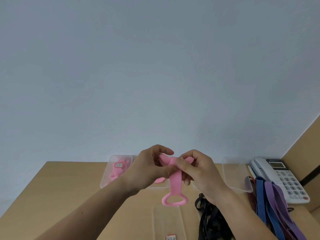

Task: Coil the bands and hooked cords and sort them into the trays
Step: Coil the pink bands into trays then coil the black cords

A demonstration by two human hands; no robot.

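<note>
As hands (149, 168) (199, 170) pinch it, pink band (175, 181) dangles (loop-ended).

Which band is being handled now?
The pink band, held in left hand and right hand; black cords, blue-striped bands and purple band lie on the table.

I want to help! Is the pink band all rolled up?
Only partly. The pink band is curled at the top between the left hand and right hand; the rest hangs straight.
</note>
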